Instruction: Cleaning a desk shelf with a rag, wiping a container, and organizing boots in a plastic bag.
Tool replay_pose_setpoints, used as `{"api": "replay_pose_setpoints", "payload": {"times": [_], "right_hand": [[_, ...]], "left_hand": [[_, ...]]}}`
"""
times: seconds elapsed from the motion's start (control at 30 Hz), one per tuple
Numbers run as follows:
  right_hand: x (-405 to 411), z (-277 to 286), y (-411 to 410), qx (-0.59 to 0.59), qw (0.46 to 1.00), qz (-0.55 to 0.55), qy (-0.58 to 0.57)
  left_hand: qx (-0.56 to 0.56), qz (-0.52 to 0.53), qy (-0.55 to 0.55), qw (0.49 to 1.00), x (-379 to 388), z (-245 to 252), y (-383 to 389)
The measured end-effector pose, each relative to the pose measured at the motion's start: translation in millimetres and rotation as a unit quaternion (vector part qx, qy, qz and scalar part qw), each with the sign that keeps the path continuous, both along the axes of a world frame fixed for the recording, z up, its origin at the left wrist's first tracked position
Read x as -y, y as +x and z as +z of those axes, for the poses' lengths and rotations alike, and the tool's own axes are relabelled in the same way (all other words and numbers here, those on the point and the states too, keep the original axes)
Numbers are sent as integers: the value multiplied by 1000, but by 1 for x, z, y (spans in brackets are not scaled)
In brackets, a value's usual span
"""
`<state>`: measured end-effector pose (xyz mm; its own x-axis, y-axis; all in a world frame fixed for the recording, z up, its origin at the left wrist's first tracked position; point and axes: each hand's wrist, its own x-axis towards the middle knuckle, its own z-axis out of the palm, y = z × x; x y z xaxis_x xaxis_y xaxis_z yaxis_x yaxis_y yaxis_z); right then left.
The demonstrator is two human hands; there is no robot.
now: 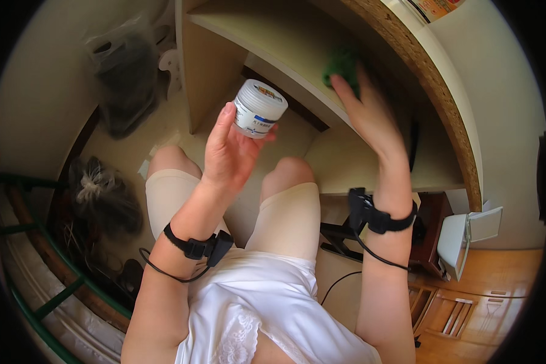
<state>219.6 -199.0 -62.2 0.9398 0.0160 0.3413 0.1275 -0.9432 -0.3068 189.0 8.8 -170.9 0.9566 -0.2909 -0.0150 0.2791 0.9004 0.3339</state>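
A round white plastic jar (260, 109) with a screw lid and a printed label is held up in my left hand (234, 150), thumb on one side and fingers beneath. Over on the right, my right hand (364, 104) reaches into the shelf compartment and presses a green cloth (342, 70) on the pale shelf board (273, 43). That hand is blurred, and its far fingers lie in shadow. Each forearm wears a black strap with a small cabled device.
A chipboard edge (430, 77) curves around the shelf on the right. Dark plastic bags (125, 82) stand by the left wall, above a knotted bag (104, 195). A green metal frame (59, 298) is at lower left. A white open-lidded container (453, 239) sits at right.
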Motion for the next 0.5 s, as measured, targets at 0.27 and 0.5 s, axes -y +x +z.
{"api": "replay_pose_setpoints", "payload": {"times": [0.27, 0.5], "right_hand": [[-87, -1, -3, 56, 990, 75, -110], [-56, 7, 3, -41, 986, -82, -136]], "left_hand": [[88, 83, 32, 992, -37, -2, 5], [57, 207, -7, 977, -66, -30, 20]]}}
